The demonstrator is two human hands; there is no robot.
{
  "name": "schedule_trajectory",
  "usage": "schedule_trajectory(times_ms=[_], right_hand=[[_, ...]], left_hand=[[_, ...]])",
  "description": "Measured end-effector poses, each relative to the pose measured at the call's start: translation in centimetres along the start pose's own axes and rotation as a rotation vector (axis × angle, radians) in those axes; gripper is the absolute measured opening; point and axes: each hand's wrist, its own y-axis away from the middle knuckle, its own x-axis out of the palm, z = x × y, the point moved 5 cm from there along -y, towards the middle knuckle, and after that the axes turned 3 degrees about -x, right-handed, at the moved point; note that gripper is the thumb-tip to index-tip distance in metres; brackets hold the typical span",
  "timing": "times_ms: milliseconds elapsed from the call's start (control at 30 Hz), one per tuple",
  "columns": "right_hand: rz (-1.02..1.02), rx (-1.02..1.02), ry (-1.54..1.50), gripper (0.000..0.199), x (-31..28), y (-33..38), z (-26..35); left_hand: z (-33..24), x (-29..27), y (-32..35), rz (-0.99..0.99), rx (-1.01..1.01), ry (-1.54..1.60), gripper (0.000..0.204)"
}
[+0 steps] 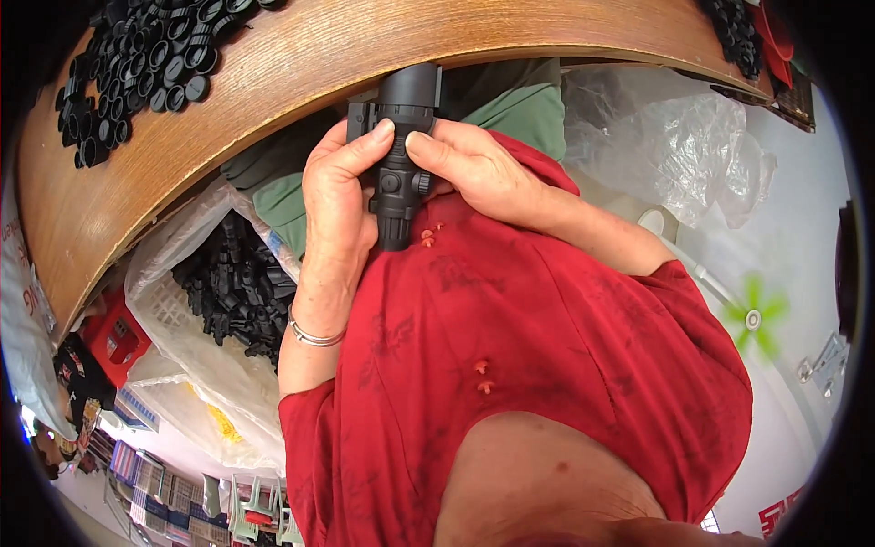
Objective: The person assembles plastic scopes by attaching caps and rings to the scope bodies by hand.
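Observation:
Both my hands hold a black scope-like device (401, 150), a thick tube with small knobs on its side and a ribbed narrow end pointing toward me. My left hand (339, 182) is closed round its left side, thumb lying along the tube. From the other side my right hand (478, 164) grips it, thumb pressed on the tube and the other fingers mostly hidden behind it. The device is over my lap at the table's near edge, its wide end reaching the wooden table (383, 46).
Many small black round caps (146, 73) are heaped on the table's left. More black parts (734, 36) lie at the far right. Left of my lap, a plastic-lined crate (169, 305) holds black pieces (237, 283). Clear plastic sheeting (674, 137) and a green fan (753, 319) are at the right.

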Motion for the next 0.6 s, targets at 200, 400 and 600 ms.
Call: schedule_trajectory(times_ms=[200, 400, 600], right_hand=[[0.023, 0.132, -0.148, 0.032, -0.2, 0.2, 1.2], [0.081, 0.114, -0.061, 0.031, -0.4, -0.6, 1.5], [0.145, 0.290, -0.105, 0.031, -2.1, 0.1, 0.9]], left_hand=[[-0.3, 1.5, 1.4, -0.107, -0.003, 0.049, 0.029], [-1.3, 2.0, 2.0, -0.211, 0.054, -0.020, 0.029], [-0.1, 1.9, 0.9, -0.105, 0.141, -0.052, 0.030]])
